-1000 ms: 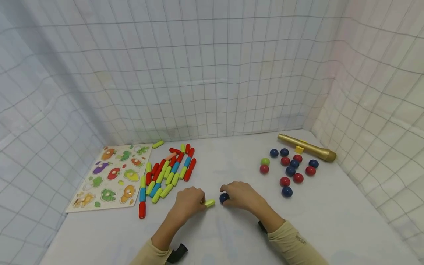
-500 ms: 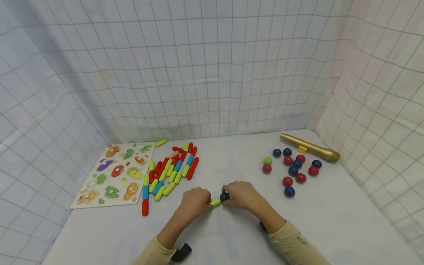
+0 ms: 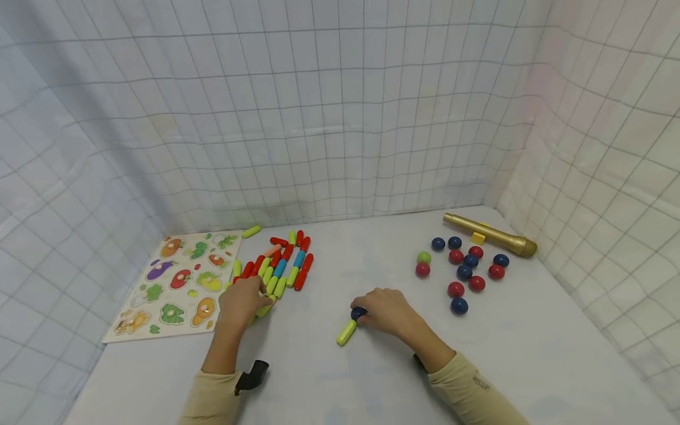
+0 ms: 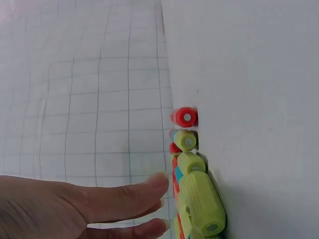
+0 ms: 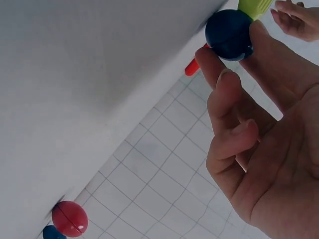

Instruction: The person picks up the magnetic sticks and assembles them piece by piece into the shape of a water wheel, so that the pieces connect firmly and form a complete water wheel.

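Note:
My right hand (image 3: 390, 313) pinches a dark blue ball (image 5: 228, 34) between thumb and fingertip, low over the table. A lime-green magnetic rod (image 3: 347, 333) lies with its far end at this ball, pointing back toward me. My left hand (image 3: 241, 304) is over the near end of the rod group on the left. The left wrist view shows its thumb and fingers apart and fairly straight, just beside a ridged lime rod (image 4: 203, 201), gripping nothing. Part of the rod group is hidden under that hand in the head view.
Red, blue and lime rods (image 3: 304, 273) lie in slanted rows on the left. A vegetable puzzle board (image 3: 151, 329) is beyond them. Red, blue and green balls (image 3: 459, 306) are scattered at right, near a gold wand-like stick (image 3: 491, 234) and yellow block (image 3: 477, 238). Grid-patterned cloth walls surround the table.
The left hand has let go of the lime rod and moved left to the rod group. The rod, brought against the blue ball, now points toward me. The right hand keeps its hold.

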The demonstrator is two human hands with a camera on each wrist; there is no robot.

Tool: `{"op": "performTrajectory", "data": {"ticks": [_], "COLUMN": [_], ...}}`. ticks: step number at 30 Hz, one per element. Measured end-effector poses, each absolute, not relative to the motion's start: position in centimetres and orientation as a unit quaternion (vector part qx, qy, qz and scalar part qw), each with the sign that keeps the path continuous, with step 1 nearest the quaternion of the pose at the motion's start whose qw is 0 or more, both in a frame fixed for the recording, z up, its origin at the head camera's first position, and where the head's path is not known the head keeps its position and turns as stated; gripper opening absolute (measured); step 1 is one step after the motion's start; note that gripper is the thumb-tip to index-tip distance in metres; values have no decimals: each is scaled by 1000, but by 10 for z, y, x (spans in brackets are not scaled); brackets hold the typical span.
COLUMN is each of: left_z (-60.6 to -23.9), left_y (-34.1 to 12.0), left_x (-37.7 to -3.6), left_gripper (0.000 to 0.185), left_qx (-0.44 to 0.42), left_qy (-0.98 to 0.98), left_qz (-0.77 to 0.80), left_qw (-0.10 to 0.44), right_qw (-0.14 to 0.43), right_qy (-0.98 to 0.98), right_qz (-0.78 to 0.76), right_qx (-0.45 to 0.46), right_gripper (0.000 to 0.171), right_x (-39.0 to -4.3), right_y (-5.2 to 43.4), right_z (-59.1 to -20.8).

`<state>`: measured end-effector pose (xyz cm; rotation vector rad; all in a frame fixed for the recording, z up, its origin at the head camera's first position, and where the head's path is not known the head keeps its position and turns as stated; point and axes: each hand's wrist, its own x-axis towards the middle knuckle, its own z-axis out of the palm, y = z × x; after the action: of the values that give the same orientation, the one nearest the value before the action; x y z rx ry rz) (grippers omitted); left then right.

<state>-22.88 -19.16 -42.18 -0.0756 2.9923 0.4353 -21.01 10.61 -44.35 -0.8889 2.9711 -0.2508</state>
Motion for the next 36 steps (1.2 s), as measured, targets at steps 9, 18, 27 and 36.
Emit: {"op": "performTrajectory", "data": {"ticks": [9, 18, 27, 36], "left_z": [-436, -441, -433, -433], "left_y": [-198, -188, -180, -171], "left_x": [-232, -232, -222, -217], "left_gripper": [39, 25, 20, 28], "left_qx": [-37, -15, 13, 51], "left_qy": [980, 990, 990, 992], "left_qz": [171, 128, 127, 98], "left_qw": [93, 65, 52, 54], "right_qw": [33, 24, 40, 52], "right_qy": [961, 958, 960, 961], "right_qz": [-67, -66, -74, -77], "right_qx": [-267, -277, -268, -259], "right_gripper": [30, 30, 28, 25], "right_x": [-211, -212, -215, -216], "right_y": [109, 110, 107, 106], "right_z": [-442, -442, -442, -441]}}
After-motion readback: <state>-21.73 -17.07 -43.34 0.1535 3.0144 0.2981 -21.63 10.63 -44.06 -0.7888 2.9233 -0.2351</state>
